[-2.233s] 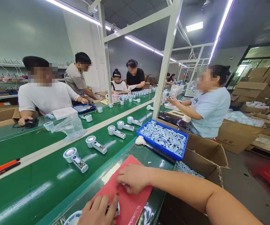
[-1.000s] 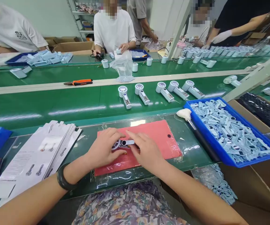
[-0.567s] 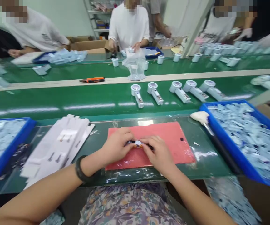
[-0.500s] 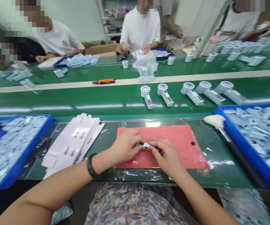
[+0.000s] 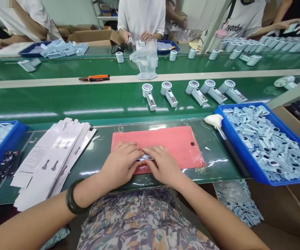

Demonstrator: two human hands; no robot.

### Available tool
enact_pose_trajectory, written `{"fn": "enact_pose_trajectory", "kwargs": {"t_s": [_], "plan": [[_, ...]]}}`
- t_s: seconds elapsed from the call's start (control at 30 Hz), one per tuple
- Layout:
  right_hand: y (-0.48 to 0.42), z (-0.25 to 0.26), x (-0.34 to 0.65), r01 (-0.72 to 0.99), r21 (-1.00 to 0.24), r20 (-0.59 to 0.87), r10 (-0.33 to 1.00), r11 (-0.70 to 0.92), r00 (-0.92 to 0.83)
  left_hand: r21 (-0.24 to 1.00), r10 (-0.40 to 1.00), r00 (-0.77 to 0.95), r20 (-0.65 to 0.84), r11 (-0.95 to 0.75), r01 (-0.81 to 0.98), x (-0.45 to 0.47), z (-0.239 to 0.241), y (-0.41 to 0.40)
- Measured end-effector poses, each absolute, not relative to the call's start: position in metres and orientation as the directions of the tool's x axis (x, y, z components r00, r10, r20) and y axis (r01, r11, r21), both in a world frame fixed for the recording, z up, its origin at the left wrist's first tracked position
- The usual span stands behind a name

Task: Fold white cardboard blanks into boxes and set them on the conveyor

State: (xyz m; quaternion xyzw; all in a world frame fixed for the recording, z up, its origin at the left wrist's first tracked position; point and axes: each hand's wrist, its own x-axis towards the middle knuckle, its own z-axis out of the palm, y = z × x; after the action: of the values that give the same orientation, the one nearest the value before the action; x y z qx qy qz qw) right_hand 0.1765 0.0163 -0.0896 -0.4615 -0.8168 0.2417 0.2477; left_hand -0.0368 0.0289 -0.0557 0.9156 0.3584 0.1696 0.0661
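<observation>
My left hand [image 5: 121,163] and my right hand [image 5: 162,166] rest together on a red mat [image 5: 165,144] at the bench's front edge. Their fingers close over a small light blue fan part [image 5: 145,158], mostly hidden between them. A dark bangle [image 5: 71,201] circles my left wrist. A blue tray of light blue parts [image 5: 265,139] stands to my right. A stack of flat white cartons [image 5: 53,156] lies to my left.
Several handheld fans [image 5: 170,93] lie on the green conveyor belt [image 5: 61,104] behind the mat. A brush [image 5: 222,135] lies beside the right tray. Orange-handled pliers [image 5: 95,78] and a plastic bag [image 5: 146,60] sit on the divider. Other people work across the belt.
The camera has swung from looking right along the line to looking down at the mat. My hands have drawn closer to me on the mat and cover the part more fully.
</observation>
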Motion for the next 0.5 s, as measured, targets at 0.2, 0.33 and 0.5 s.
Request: {"fn": "enact_pose_trajectory", "kwargs": {"t_s": [0.2, 0.33, 0.5], "plan": [[0.017, -0.091, 0.18, 0.617, -0.535, 0.224, 0.802, 0.576, -0.554, 0.184, 0.658, 0.694, 0.292, -0.751, 0.634, -0.036, -0.055, 0.029], [0.019, -0.094, 0.18, 0.599, -0.544, 0.273, 0.799, 0.588, -0.536, 0.187, 0.646, 0.726, 0.236, -0.763, 0.619, -0.034, -0.051, 0.03], [0.017, -0.103, 0.184, 0.469, -0.695, 0.436, 0.838, 0.545, -0.329, -0.021, 0.589, 0.793, 0.155, -0.801, 0.598, -0.039, -0.038, 0.055]]}}
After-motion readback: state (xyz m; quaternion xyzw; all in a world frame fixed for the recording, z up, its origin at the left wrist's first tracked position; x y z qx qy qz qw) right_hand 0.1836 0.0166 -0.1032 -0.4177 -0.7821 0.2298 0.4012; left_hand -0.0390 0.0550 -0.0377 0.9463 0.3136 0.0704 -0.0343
